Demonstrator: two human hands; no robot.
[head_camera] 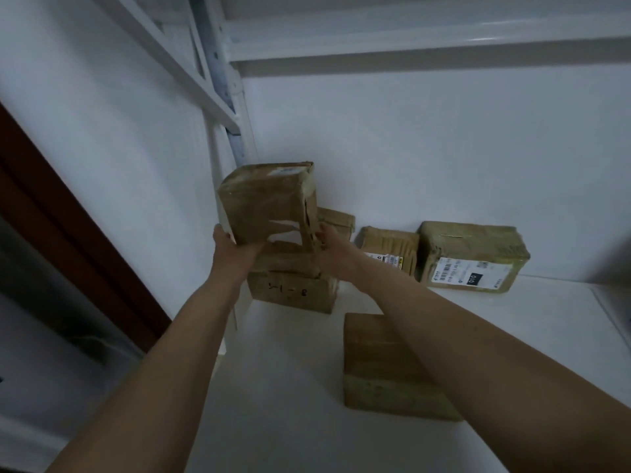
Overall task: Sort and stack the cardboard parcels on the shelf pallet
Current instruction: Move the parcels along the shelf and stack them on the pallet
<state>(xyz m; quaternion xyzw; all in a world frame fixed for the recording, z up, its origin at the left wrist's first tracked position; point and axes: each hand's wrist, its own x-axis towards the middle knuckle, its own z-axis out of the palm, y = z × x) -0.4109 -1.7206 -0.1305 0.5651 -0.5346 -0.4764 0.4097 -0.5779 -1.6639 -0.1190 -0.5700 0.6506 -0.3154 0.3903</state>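
Both my bare forearms reach forward and upward, side by side. My left hand (228,245) cups a taped parcel (268,203) from below left, while my right hand (329,245) presses its fingers (321,233) against its right side.

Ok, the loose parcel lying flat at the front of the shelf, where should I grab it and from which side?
Probably by its two long side faces, coming down from above. The front parcel lies flat on the white shelf, apart from the others, so both sides look reachable. The right forearm crosses its right edge, and both hands, left hand and right hand, hold the torn parcel.
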